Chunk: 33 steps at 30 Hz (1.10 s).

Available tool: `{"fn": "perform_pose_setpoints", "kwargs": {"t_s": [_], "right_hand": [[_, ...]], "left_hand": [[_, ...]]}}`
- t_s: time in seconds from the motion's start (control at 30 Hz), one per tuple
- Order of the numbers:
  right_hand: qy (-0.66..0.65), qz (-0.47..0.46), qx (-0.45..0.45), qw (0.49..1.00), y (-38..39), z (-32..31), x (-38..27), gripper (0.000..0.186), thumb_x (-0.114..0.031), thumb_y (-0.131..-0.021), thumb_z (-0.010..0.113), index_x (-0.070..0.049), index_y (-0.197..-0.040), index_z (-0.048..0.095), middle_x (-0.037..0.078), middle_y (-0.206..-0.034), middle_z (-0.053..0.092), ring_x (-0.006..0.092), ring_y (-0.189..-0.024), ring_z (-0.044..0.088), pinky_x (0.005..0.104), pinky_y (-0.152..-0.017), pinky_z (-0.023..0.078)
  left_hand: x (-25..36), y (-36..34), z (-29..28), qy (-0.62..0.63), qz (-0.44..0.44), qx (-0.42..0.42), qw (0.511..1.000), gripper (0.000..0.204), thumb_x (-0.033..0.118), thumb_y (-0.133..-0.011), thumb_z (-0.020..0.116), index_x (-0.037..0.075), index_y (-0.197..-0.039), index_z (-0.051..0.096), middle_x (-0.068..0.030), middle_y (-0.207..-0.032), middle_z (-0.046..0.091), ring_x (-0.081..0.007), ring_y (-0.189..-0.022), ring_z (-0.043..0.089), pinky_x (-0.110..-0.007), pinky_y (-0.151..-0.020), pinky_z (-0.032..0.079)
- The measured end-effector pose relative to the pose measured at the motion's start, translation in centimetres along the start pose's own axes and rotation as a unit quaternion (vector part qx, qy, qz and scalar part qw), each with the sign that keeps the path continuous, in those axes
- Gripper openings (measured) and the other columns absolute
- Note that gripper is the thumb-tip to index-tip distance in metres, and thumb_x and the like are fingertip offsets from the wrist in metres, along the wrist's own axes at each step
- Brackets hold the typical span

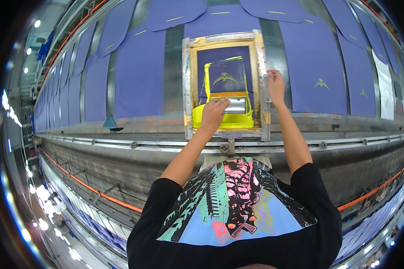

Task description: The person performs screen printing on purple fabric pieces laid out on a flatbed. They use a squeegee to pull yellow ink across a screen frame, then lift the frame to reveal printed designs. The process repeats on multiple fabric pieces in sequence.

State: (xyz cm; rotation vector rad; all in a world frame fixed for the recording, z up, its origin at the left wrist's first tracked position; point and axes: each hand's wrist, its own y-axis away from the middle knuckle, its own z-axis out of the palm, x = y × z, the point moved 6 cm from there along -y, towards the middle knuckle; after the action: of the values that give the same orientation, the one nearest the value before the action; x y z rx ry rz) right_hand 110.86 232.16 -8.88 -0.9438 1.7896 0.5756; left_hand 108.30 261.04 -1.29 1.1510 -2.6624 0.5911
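Note:
A silk-screen printing frame with metal and taped edges lies over a purple fabric piece in front of me. My left hand is closed around the left part of a squeegee, which has a silvery body and an orange blade edge. The squeegee rests on the mesh, across the lower half of the opening. Yellow ink is pooled below it and streaks up the mesh's left side. A small winged motif shows through above the blade. My right hand grips the frame's right rail with curled fingers.
Purple fabric pieces lie in rows along the long table. The piece on the right bears a yellow winged print. A metal rail runs along the near edge. A dark blue-green scrap lies left; a white sheet lies far right.

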Motion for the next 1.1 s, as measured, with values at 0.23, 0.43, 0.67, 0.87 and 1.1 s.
{"fn": "perform_pose_setpoints", "kwargs": {"t_s": [0.23, 0.43, 0.67, 0.87, 1.1], "right_hand": [[-0.025, -0.016, 0.032, 0.999, 1.2, -0.2, -5.7, 0.022, -0.023, -0.103, 0.058, -0.006, -0.110, 0.069, 0.013, -0.078, 0.065, 0.0243, -0.070, 0.059, 0.0381, -0.070, 0.048], [-0.108, -0.055, 0.053, 0.991, 2.2, 0.0, -3.7, 0.023, -0.024, -0.104, 0.056, -0.006, -0.112, 0.068, 0.016, -0.078, 0.065, 0.0285, -0.070, 0.061, 0.0413, -0.070, 0.049], [-0.153, -0.003, 0.053, 0.987, 2.9, 0.9, 2.1, 0.021, -0.023, -0.104, 0.055, -0.005, -0.110, 0.064, 0.024, -0.080, 0.064, 0.0425, -0.074, 0.062, 0.0475, -0.066, 0.048], [-0.153, 0.016, 0.059, 0.986, 3.2, 1.0, 3.0, 0.015, -0.016, -0.103, 0.056, -0.005, -0.111, 0.064, 0.021, -0.070, 0.060, 0.0361, -0.061, 0.061, 0.0442, -0.061, 0.046], [-0.116, 0.044, 0.035, 0.992, 2.9, 1.1, 4.2, 0.016, -0.016, -0.103, 0.055, -0.003, -0.112, 0.062, 0.023, -0.071, 0.062, 0.0404, -0.067, 0.064, 0.0461, -0.063, 0.047]], "left_hand": [[-0.1, 1.4, -2.9, 0.038, -0.025, -0.013, 0.999, 0.048, -0.002, -0.074, 0.069, 0.010, -0.120, 0.072, -0.0055, -0.127, 0.071, -0.0300, -0.112, 0.064, -0.042, -0.097, 0.054], [1.5, 0.1, -4.2, 0.005, -0.027, -0.039, 0.999, 0.050, -0.004, -0.073, 0.063, 0.011, -0.119, 0.073, -0.0068, -0.122, 0.073, -0.0306, -0.112, 0.065, -0.043, -0.094, 0.054], [2.4, 1.1, -0.3, -0.028, -0.072, -0.088, 0.993, 0.054, -0.007, -0.069, 0.066, 0.009, -0.120, 0.074, -0.0084, -0.125, 0.071, -0.0321, -0.113, 0.064, -0.042, -0.098, 0.052], [1.9, 1.2, 0.8, -0.041, -0.073, -0.113, 0.990, 0.051, -0.007, -0.074, 0.064, 0.007, -0.122, 0.072, -0.0094, -0.126, 0.071, -0.0327, -0.113, 0.064, -0.042, -0.098, 0.051], [1.2, 2.2, 1.6, 0.031, -0.119, -0.086, 0.989, 0.058, -0.014, -0.071, 0.064, 0.006, -0.124, 0.071, -0.0107, -0.130, 0.070, -0.0333, -0.120, 0.063, -0.041, -0.102, 0.050]]}}
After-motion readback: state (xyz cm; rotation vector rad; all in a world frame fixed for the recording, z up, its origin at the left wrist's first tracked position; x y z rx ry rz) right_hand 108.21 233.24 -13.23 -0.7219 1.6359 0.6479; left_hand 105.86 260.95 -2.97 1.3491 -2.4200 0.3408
